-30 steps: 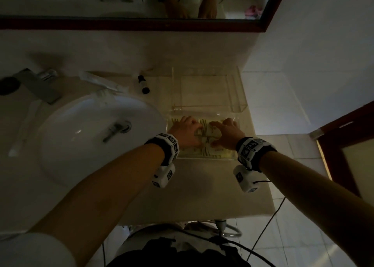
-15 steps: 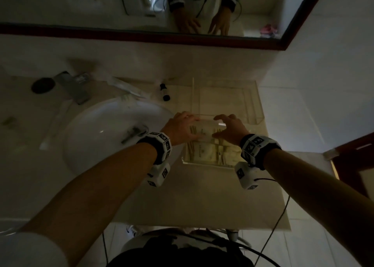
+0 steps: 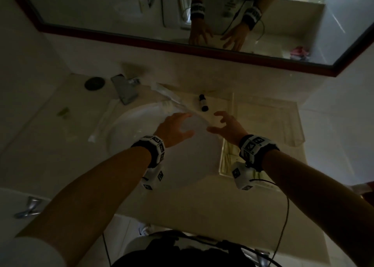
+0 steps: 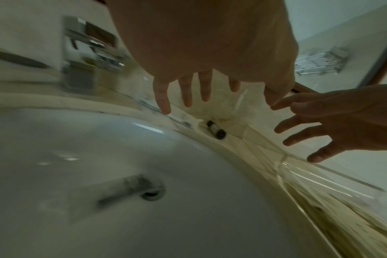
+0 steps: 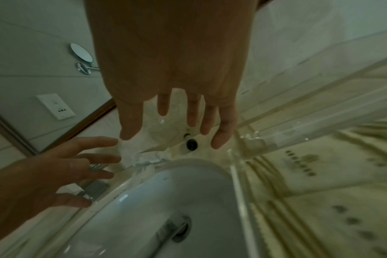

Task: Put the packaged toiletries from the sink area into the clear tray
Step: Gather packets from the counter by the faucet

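Note:
Both hands hover open over the back right rim of the sink, fingers spread, holding nothing. My left hand is just short of a long clear-wrapped packet that lies along the rim. My right hand is near a small bottle with a black cap, which lies on the counter beyond the fingertips. The clear tray stands to the right, with beige printed packets in its near compartment. Another long white packet lies left of the basin.
The white basin with its drain sits below the hands. A chrome faucet and a black round disc are at the back left, with a small green item nearby. A framed mirror hangs above.
Both hands have left the packets in the tray and moved left and back over the sink rim, now empty with fingers spread. The head view has tilted up.

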